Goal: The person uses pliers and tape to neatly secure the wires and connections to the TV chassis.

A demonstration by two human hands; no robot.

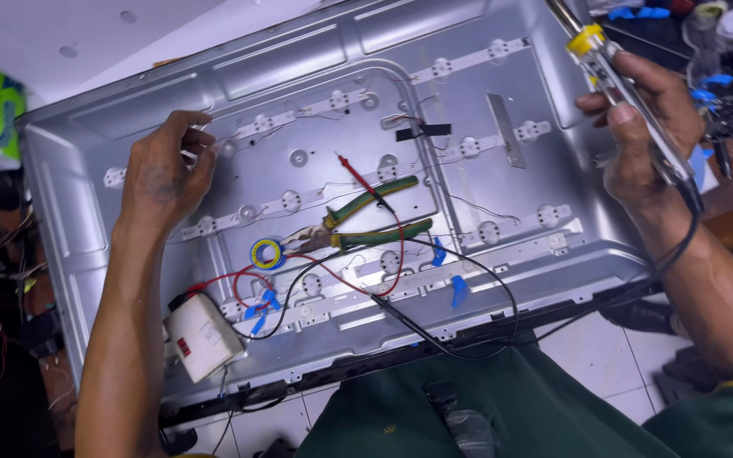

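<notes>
Head view: white box (203,336) with red label, near hands (167,174).

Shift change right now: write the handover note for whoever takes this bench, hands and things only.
Left hand: fingertips pinching at an LED strip inside the open metal back panel.
Right hand: gripping a soldering iron with a yellow collar, raised over the panel's right edge, cord trailing down the forearm.
On the panel: green-handled pliers, solder spool, white tester box with red probe and black probe lying loose.
Done: panel opened, strips exposed.
Left: iron not yet at any strip.
</notes>
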